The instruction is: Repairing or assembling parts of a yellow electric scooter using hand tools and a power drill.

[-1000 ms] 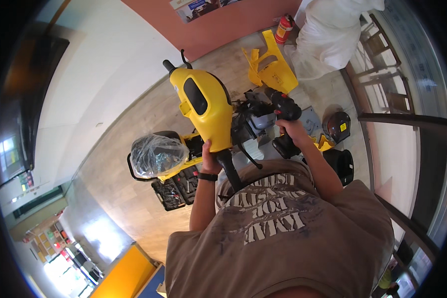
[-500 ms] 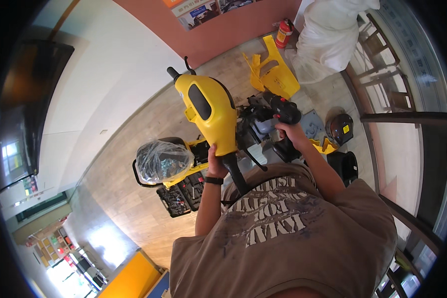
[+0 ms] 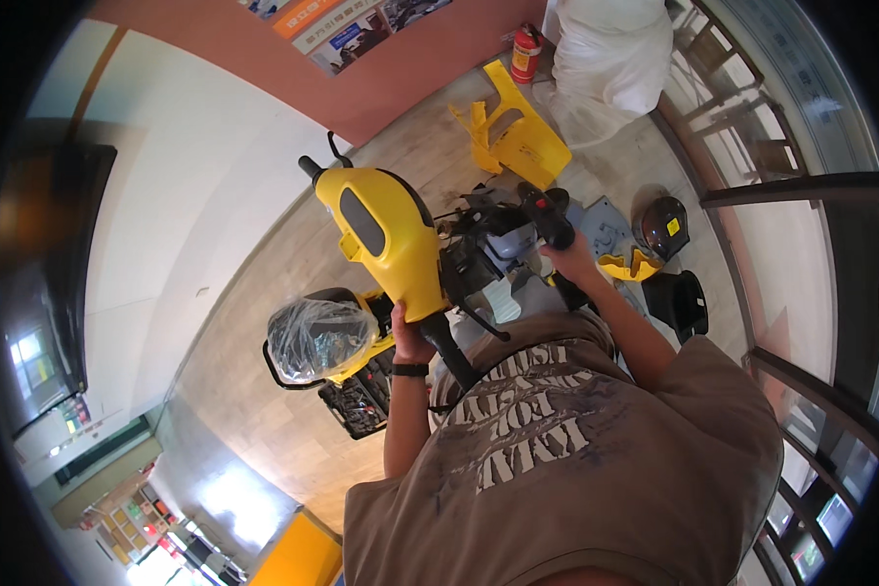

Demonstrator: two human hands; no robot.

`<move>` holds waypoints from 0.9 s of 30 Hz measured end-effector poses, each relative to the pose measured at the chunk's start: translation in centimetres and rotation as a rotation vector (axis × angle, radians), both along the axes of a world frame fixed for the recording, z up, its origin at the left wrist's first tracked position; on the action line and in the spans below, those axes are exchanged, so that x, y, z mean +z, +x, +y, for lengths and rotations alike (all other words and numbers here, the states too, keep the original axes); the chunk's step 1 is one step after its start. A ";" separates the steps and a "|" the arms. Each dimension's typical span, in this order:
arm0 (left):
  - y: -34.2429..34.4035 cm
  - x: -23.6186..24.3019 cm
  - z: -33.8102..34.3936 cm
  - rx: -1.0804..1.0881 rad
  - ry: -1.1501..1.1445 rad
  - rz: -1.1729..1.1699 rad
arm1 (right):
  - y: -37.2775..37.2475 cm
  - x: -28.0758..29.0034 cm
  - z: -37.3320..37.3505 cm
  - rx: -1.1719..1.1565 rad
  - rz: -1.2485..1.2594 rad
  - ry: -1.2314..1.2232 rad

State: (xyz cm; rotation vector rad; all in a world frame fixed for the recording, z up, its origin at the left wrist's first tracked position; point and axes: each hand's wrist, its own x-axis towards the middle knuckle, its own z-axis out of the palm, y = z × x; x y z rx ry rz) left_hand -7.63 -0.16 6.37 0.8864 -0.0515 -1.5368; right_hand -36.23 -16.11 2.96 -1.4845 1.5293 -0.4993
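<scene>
The yellow handlebar cover point(image 3: 408, 249) of a scooter, with a black grip and lever at each end, stands in front of me. My left hand point(image 3: 412, 337) is closed around its lower end beside the near black grip point(image 3: 449, 352); some of those fingers are hidden. In my right hand point(image 3: 570, 260) is a black-and-red cordless drill point(image 3: 547, 217), gripped by its handle. The drill's front end points away from me, over the scooter's exposed dark front parts point(image 3: 488, 230). Whether its tip touches anything cannot be made out.
A plastic-wrapped seat point(image 3: 320, 334) and a toolbox point(image 3: 356, 402) are at the left. Beyond the scooter lie a yellow body panel point(image 3: 532, 146) and a fire extinguisher point(image 3: 525, 54). A dark helmet point(image 3: 663, 230) and yellow trim piece point(image 3: 630, 266) rest at the right.
The whole view has shifted, so the scooter and floor items sit further left and the wall slightly higher. The drill has turned slightly in my right hand; my left hand keeps its hold.
</scene>
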 end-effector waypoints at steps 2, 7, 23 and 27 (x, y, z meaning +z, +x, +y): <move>0.3 -0.6 0.3 -0.005 0.010 -0.016 | -1.3 0.8 0.0 0.023 0.023 -0.111; 0.3 -0.9 0.0 -0.045 0.047 -0.038 | -3.3 1.4 -0.2 0.089 0.039 -0.053; 0.6 -1.9 1.0 -0.070 0.030 0.086 | 0.6 2.6 -1.3 0.044 -0.332 0.438; 0.1 -1.1 1.2 -0.036 0.102 0.061 | -0.1 3.0 0.9 -0.115 -0.704 0.639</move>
